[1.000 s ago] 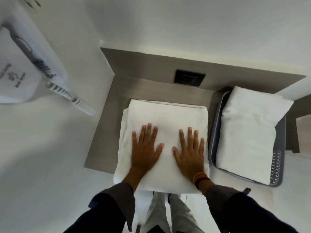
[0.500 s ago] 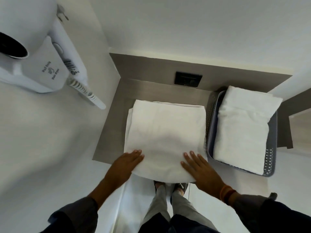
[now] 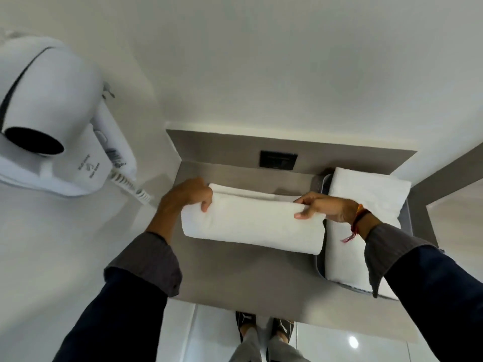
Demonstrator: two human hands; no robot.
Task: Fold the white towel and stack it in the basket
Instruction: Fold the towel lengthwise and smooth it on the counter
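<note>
The white towel lies on the grey counter, doubled over into a long thick band running left to right. My left hand grips its upper left corner with the thumb underneath the folded layer. My right hand pinches the upper right corner the same way. The grey basket stands right of the towel, its rim touching the towel's right end. A folded white towel in the basket fills it.
A white wall-mounted hair dryer hangs at the left, close to my left arm. A black socket plate sits in the back wall. The counter's front edge is below, with my shoes on the shiny floor.
Both hands went from pressing flat on the towel to its near edge, then lifted that edge and carried it back over the far half, halving the towel.
</note>
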